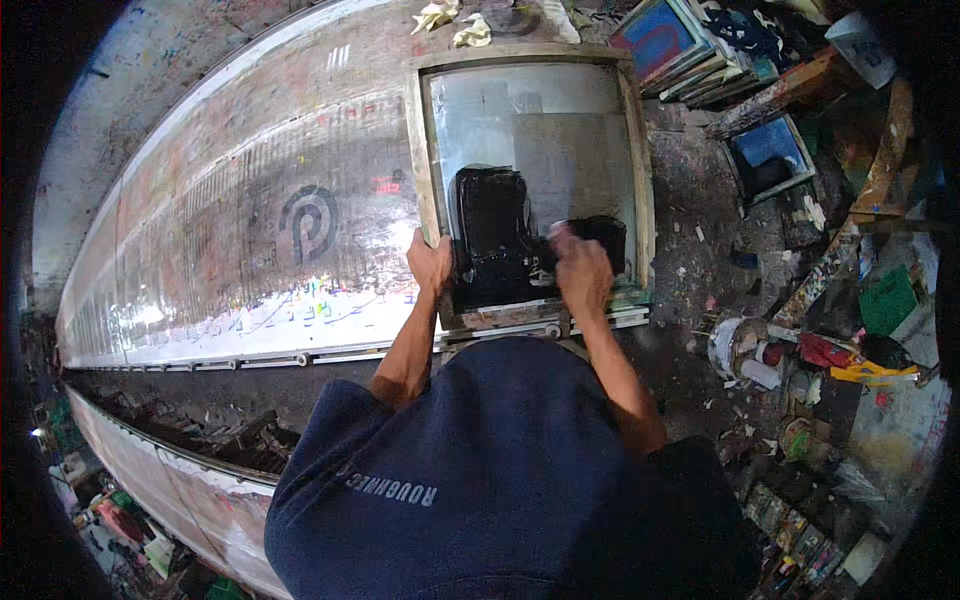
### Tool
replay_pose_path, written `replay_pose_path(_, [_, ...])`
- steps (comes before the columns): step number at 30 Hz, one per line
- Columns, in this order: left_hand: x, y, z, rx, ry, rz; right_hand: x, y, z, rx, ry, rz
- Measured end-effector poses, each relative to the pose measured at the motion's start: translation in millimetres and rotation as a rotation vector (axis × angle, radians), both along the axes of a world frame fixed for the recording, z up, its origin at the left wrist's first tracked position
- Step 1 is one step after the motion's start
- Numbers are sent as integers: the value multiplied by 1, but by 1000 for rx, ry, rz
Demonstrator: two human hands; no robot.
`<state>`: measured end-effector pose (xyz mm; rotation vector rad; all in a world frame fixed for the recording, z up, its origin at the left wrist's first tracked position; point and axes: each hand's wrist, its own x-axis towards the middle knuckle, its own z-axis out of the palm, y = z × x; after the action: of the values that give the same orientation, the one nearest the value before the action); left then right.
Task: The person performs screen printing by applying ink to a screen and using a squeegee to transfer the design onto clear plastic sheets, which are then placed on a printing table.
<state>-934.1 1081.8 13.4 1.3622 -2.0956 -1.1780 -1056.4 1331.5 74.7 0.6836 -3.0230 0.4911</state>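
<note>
A wooden-framed printing screen (423,150) lies at the end of a long table in front of me. Thick black ink (490,215) covers the lower left of its mesh, with another black patch (606,238) at the lower right. My left hand (430,262) is closed around the frame's left rail near its lower corner. Over the mesh, between the two black areas, my right hand (583,268) is closed and blurred by motion. Something small and pale shows at its fingers, but its kind cannot be made out.
The long pale printing table (230,230) stretches left, stained and bearing a dark round printed mark (310,222). Crumpled cloths (472,32) lie beyond the frame. More framed screens (665,45) lean at the far right, above a cluttered floor with a white bucket (735,350).
</note>
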Motion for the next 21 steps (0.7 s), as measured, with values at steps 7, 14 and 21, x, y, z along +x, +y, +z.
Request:
replay_pose_path(7, [3, 0, -6, -8, -31, 24, 14, 15, 29, -100, -9, 360])
replay_pose_path(14, [5, 2, 12, 51, 106, 24, 15, -108, 21, -42, -139, -200])
replay_pose_path(21, [5, 2, 30, 86, 132, 8, -16, -188, 53, -52, 51, 35])
